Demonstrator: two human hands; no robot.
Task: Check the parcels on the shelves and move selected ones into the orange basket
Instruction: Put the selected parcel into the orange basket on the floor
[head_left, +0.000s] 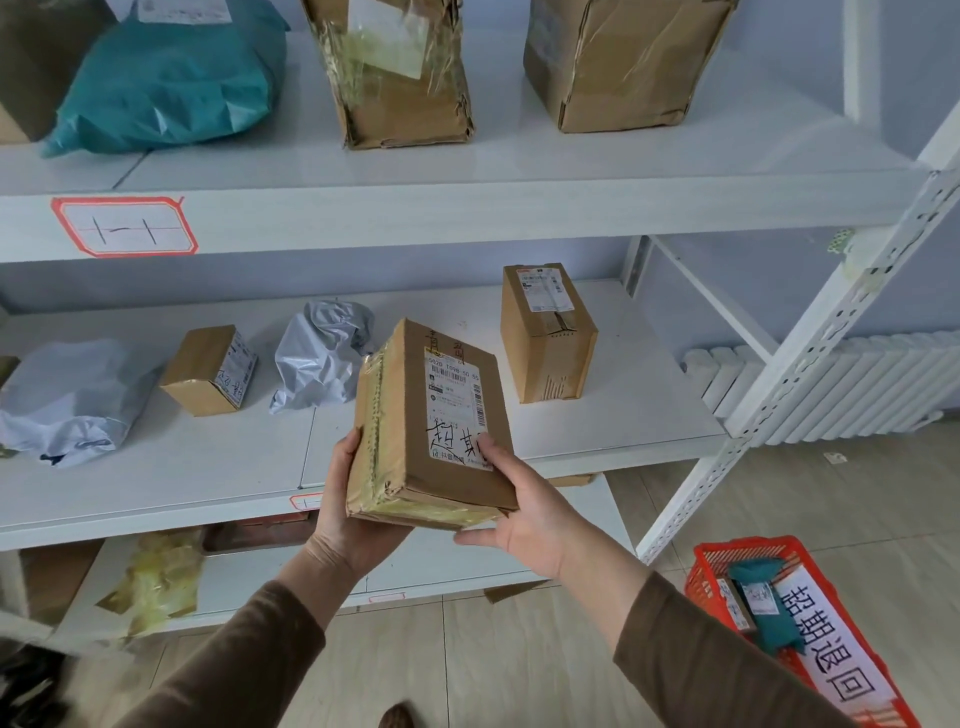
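Note:
A taped brown cardboard parcel (415, 447) with a white shipping label and black handwriting is held up in front of the middle shelf (208, 483). My left hand (345, 519) grips its lower left edge from underneath. My right hand (524, 512) holds its lower right corner, thumb pressed on the label. The orange basket (711, 564) stands on the floor at the lower right, with a teal bag parcel (769, 613) and a small box in it, and a white sign with black characters across its side.
The middle shelf carries a tall brown box (545, 338), a grey crumpled bag (322, 358), a small brown box (208, 371) and a white bag (67, 400). The upper shelf holds a teal bag (171, 83) and two large boxes. A white radiator (841, 389) stands behind the shelf post.

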